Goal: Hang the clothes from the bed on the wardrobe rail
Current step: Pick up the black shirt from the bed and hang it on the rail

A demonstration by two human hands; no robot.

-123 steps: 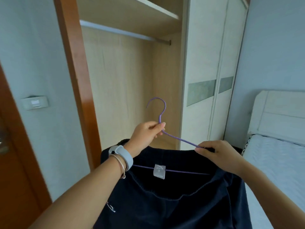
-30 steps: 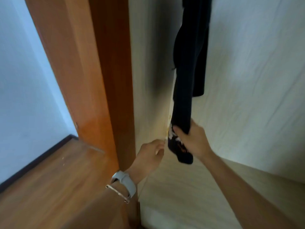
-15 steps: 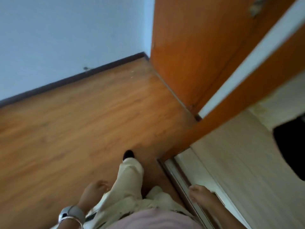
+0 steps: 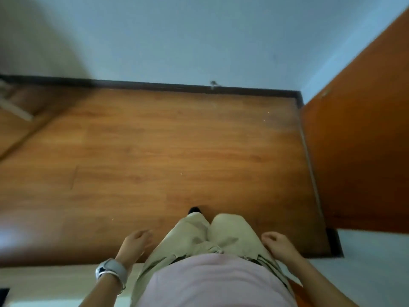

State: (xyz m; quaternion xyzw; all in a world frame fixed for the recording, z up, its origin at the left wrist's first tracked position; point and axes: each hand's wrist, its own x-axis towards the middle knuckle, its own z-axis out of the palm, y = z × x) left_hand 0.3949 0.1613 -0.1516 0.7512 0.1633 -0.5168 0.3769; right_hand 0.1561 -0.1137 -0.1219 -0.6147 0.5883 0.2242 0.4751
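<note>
Stretching ahead of both hands lies the wood floor [image 4: 177,147], then the blue wall [image 4: 199,36] beyond it, the orange door [image 4: 358,134] past the right hand [image 4: 278,244], tan trousers [image 4: 230,233] between the hands, and the left hand [image 4: 135,243] with a grey watch [image 4: 110,268], both hands loose and holding nothing, and where the clothes are I cannot tell

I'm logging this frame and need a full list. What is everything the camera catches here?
floor: one, brown wood, centre
wall: one, pale blue, top
skirting: one, dark, at the wall's foot
door: one, orange wood, right
blurred shape: one, pale, far left, cannot identify
shoe: one toe, black, below centre
trousers: one, beige, bottom centre
top: one, pink, bottom
watch: one, grey, left wrist
left hand: empty, fingers relaxed
right hand: empty, fingers relaxed
</note>
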